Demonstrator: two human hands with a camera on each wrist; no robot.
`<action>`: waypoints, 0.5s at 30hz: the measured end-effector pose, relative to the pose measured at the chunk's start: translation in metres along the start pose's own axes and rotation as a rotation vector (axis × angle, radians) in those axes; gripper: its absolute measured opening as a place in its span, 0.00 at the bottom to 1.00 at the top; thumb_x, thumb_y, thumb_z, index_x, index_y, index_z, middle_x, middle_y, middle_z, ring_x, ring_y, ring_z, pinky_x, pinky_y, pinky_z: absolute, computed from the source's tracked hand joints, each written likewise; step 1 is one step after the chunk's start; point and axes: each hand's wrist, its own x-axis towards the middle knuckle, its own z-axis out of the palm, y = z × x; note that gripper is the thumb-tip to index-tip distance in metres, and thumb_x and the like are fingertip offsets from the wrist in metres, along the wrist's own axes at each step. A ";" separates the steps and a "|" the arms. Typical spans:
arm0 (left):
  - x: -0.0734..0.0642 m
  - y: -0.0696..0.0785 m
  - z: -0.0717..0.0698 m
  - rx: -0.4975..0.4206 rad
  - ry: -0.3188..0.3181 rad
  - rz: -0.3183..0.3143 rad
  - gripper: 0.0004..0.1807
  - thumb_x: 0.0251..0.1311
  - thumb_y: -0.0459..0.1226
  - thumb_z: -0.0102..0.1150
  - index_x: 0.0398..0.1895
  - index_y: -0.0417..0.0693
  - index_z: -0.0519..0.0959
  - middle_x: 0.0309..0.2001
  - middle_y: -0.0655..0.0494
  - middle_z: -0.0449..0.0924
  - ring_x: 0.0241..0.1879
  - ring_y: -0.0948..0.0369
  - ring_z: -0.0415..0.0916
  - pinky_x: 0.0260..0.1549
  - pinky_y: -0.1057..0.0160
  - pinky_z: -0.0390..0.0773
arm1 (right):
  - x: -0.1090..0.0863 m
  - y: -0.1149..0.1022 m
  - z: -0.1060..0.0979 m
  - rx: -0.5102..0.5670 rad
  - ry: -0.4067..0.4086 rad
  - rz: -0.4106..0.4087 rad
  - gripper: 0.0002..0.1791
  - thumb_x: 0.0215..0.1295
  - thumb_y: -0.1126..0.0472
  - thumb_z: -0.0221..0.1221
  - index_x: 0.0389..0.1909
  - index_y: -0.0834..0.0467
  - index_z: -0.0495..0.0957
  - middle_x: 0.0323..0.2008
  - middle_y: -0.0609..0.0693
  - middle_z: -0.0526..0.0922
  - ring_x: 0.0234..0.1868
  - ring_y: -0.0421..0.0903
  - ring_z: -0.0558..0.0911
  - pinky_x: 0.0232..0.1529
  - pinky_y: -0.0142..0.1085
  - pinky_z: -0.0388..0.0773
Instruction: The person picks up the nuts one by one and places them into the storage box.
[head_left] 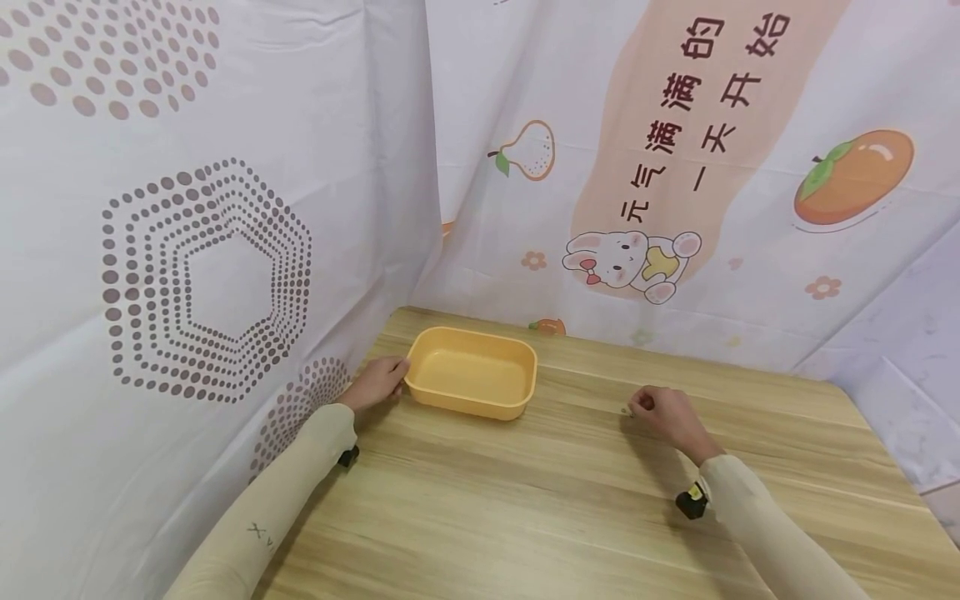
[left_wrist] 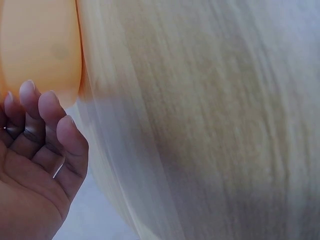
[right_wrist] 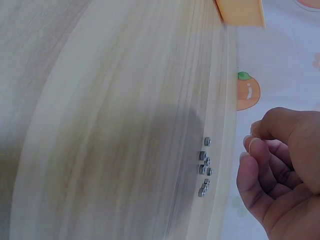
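A shallow yellow plastic tray point(head_left: 465, 406) with rounded corners sits on the table, nothing visible inside it. My left hand point(head_left: 375, 383) holds its left end, and in the left wrist view the curled fingers point(left_wrist: 72, 137) lie against its wall, thumb hidden. Off to the tray's right, my right hand point(head_left: 669, 418) is low over the table, thumb and fingertips drawn together. Several small metal nuts point(right_wrist: 202, 169) lie in a loose row on the wood beside that hand in the right wrist view. I cannot tell whether a nut is pinched between the fingertips.
The wood-grain table point(head_left: 480, 500) runs back to a printed curtain point(head_left: 510, 242) with fruit, a rabbit and Chinese writing. Another white curtain point(head_left: 352, 208) with dotted patterns hangs close along the left side, beside the left arm.
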 end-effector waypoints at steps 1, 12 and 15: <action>0.000 0.000 0.000 0.002 0.001 -0.002 0.20 0.84 0.41 0.40 0.35 0.42 0.78 0.22 0.52 0.76 0.20 0.57 0.71 0.24 0.61 0.73 | 0.000 -0.001 0.000 0.001 -0.001 0.000 0.06 0.70 0.65 0.61 0.35 0.60 0.86 0.28 0.46 0.85 0.27 0.40 0.78 0.31 0.38 0.76; 0.002 -0.004 0.000 0.009 0.002 -0.010 0.20 0.84 0.42 0.39 0.36 0.42 0.78 0.24 0.48 0.77 0.20 0.59 0.69 0.23 0.63 0.72 | 0.006 -0.012 0.000 0.022 0.001 -0.009 0.05 0.70 0.64 0.61 0.36 0.60 0.85 0.28 0.45 0.84 0.27 0.39 0.78 0.30 0.35 0.75; 0.002 -0.005 0.000 0.013 0.003 -0.009 0.21 0.84 0.42 0.39 0.36 0.42 0.78 0.24 0.47 0.77 0.20 0.60 0.69 0.23 0.64 0.72 | 0.007 -0.013 0.001 0.034 -0.012 -0.006 0.06 0.71 0.64 0.61 0.37 0.61 0.85 0.28 0.45 0.84 0.27 0.39 0.78 0.29 0.35 0.76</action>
